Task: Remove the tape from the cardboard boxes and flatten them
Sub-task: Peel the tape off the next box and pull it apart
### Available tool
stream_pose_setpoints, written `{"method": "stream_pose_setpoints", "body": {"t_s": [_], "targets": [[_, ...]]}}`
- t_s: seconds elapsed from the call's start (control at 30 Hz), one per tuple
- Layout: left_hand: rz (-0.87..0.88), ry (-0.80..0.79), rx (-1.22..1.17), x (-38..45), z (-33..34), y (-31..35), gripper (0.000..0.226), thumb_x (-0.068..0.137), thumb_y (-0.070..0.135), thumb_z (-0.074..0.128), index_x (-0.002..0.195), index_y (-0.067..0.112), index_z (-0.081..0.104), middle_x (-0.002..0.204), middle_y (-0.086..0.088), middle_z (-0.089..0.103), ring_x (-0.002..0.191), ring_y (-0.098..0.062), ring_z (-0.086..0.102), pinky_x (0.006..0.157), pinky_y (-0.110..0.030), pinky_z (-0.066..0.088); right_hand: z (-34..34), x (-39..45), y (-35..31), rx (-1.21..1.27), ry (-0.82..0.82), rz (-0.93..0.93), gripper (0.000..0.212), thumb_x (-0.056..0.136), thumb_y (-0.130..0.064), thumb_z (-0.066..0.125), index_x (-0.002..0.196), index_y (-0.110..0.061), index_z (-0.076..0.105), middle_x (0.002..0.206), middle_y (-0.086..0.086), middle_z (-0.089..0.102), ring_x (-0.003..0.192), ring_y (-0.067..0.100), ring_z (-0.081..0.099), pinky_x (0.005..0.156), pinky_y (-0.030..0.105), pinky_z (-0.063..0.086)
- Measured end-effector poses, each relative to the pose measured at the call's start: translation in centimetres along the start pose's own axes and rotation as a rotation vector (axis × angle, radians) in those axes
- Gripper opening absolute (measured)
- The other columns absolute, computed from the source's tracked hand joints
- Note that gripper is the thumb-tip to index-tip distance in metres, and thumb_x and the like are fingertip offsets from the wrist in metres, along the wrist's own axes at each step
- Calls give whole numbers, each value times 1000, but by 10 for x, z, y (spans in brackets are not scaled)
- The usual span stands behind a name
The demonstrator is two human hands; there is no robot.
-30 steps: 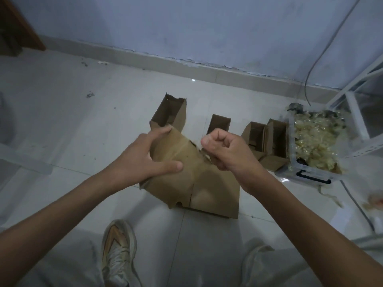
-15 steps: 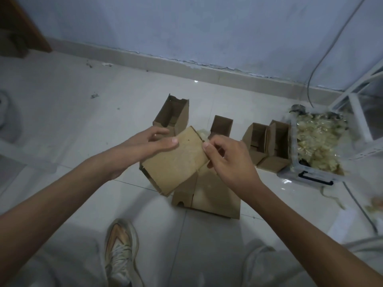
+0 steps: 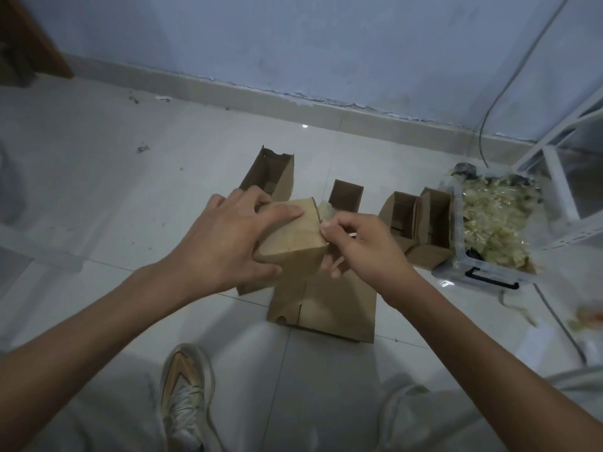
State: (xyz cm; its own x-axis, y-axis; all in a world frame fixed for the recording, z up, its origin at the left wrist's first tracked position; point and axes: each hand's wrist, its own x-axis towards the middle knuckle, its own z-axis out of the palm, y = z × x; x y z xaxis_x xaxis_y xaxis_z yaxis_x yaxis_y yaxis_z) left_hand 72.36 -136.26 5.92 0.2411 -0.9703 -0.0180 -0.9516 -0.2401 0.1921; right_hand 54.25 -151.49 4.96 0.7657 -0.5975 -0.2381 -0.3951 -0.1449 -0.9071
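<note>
Head view: left hand gripped small cardboard box at centre; right hand pinched clear tape at its 1 o'clock corner. Box probably light, stiff-walled (crushable); hold flat faces, peel from the loose tape end.

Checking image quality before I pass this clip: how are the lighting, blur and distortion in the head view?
Head view: dim, bluish light and soft shadows, with one small glare spot on the floor. Wide-angle bending curves the skirting board. The left hand, right hand and held box are fairly sharp; the tape scraps at the right edge are smeared.
</note>
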Motion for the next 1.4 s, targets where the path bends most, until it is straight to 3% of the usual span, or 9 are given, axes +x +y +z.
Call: {"method": "stream_pose_setpoints", "body": {"t_s": [0.1,0.23,0.37,0.6,0.8,0.97,1.17,1.27,1.4], "targets": [[1,105,51,-3,-6,-5,91,72,60,79,153,41,42,136,-4,48,119,-25,47,101,-47,37,-7,-3,-4,77,31,-98,16,105,-28,62,118,-19,62,93,1,70,72,22,74,60,30,59],[14,180,148,-6,-9,-8,89,72,56,86,151,37,48,135,-9,50,117,-28,49,97,-51,40,-17,-2,0,-566,103,-543,40,100,-41,62,140,-37,55,81,-16,54,70,4,56,63,20,46],[28,190,202,-6,-10,-6,87,72,54,87,149,38,50,135,-10,51,117,-29,49,95,-52,40,-14,2,5,-795,26,-568,30,101,-51,50,127,-41,60,94,-16,65,76,2,57,67,33,56],[24,190,168,-5,-8,-4,87,67,44,93,145,42,55,135,-6,51,116,-28,48,96,-49,38,-14,3,4,-939,-22,-518,20,101,-54,48,114,-40,52,80,-16,64,74,8,61,67,36,57],[59,148,200,-9,1,4,90,64,39,95,145,39,56,136,-8,52,120,-31,49,96,-50,40,-10,8,8,-792,-217,-406,8,101,-32,66,97,-34,59,63,-13,52,59,5,48,58,26,33],[32,121,74,-6,1,-8,89,68,46,92,148,43,53,137,-6,52,120,-27,49,99,-44,35,-13,7,13,-555,-252,-419,10,101,-26,67,96,-31,60,70,-2,57,64,14,52,58,30,41],[-121,84,-258,1,-8,-18,90,66,47,92,146,52,50,134,3,49,118,-16,40,103,-37,37,-10,2,7,-250,-80,-422,21,100,-21,70,118,-28,61,68,-1,58,59,14,53,56,26,46],[-132,79,-354,3,-13,-18,85,64,68,83,142,58,51,129,6,49,115,-13,43,105,-40,41,-8,-1,0,-151,-31,-397,20,101,-21,69,119,-26,60,68,2,59,55,11,54,58,34,53],[-162,91,-407,5,-15,-17,86,59,85,65,140,60,50,126,8,51,116,-15,51,100,-43,49,-7,-3,-6,-116,16,-401,26,103,-21,66,127,-28,58,69,3,59,56,7,57,59,25,55]]}}
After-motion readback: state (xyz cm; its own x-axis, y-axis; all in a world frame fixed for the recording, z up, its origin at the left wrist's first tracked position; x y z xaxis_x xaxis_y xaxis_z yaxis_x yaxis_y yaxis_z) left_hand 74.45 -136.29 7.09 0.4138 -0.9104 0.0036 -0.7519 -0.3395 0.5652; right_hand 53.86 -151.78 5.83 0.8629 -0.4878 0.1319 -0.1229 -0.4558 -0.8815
